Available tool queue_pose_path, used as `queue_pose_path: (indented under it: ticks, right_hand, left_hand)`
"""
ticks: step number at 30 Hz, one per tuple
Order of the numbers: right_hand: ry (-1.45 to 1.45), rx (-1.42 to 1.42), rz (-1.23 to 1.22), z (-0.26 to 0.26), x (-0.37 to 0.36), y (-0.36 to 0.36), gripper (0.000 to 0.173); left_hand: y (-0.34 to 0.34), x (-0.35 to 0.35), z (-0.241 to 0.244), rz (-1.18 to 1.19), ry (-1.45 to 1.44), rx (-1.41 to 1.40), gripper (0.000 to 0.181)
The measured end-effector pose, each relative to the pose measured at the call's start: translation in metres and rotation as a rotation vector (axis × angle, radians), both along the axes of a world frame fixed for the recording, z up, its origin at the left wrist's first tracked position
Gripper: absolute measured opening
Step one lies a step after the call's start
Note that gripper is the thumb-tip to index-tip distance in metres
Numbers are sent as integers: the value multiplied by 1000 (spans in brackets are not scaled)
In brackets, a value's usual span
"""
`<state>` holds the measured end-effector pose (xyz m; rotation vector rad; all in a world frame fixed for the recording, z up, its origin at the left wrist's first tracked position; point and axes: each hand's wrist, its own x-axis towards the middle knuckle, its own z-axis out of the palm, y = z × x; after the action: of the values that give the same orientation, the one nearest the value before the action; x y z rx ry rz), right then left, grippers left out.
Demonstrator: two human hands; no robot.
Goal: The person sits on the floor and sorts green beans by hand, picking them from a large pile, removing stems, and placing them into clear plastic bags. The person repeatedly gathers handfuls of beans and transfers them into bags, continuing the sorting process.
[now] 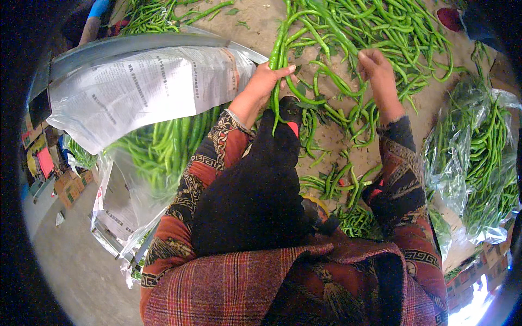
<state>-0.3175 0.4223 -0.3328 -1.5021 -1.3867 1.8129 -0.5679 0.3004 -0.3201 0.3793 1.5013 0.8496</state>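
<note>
My left hand point(267, 81) is closed around a small bunch of long green chili peppers point(279, 51), whose tips hang below the fist. To its right, my right hand point(377, 69) pinches the end of one long green pepper point(338, 30), which reaches up and away and looks slightly blurred. Beyond both hands lies a large loose heap of the same peppers point(401, 34) on the dusty ground. More peppers point(342, 83) are scattered with leaves between my hands and near my feet.
At my left stands a container lined with printed newspaper point(155, 83) and clear plastic, holding peppers point(171, 142). Clear plastic bags of peppers point(487, 150) lie at right. Another pepper pile point(149, 18) and a person's arm point(93, 22) are at upper left. Cardboard boxes point(72, 186) stand behind.
</note>
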Motion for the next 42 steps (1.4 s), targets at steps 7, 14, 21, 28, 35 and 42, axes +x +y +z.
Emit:
queue_pose_path:
  ticks: [7, 14, 21, 28, 35, 42]
  right_hand:
    - [6, -70, 23, 12, -5, -64, 24]
    - [71, -131, 333, 55, -13, -105, 22]
    - [502, -547, -4, 35, 4, -115, 33]
    - [426, -414, -5, 25, -7, -118, 21]
    - [575, -478, -133, 6, 5, -69, 26]
    - [-983, 606, 403, -79, 43, -12, 30]
  left_hand:
    - [7, 21, 40, -152, 218, 127, 22]
    - [-6, 41, 54, -616, 353, 499, 35]
    - [-24, 50, 38, -597, -148, 138, 44]
    - [-27, 44, 44, -656, -328, 2, 42]
    - [-31, 43, 36, -553, -9, 76, 24]
    - [-14, 47, 28, -366, 45, 48, 19]
